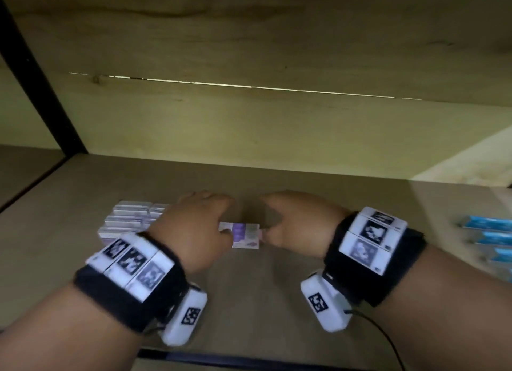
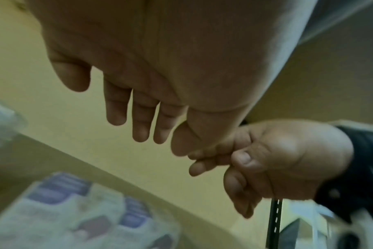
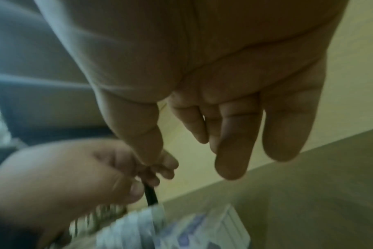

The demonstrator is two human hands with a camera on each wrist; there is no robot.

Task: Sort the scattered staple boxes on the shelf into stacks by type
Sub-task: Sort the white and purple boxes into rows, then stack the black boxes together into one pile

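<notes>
A white and purple staple box lies on the shelf between my two hands. My left hand hovers over its left end and my right hand is at its right end; whether either touches it is unclear. In the left wrist view the left fingers hang straight with nothing in them, above blurred purple boxes. In the right wrist view the right fingers are likewise straight and empty above a purple box. A group of matching purple boxes sits just left of my left hand.
Several blue staple boxes lie at the right edge of the wooden shelf. A wooden back panel closes the rear. A black upright post stands at the left, and a dark front rail edges the shelf.
</notes>
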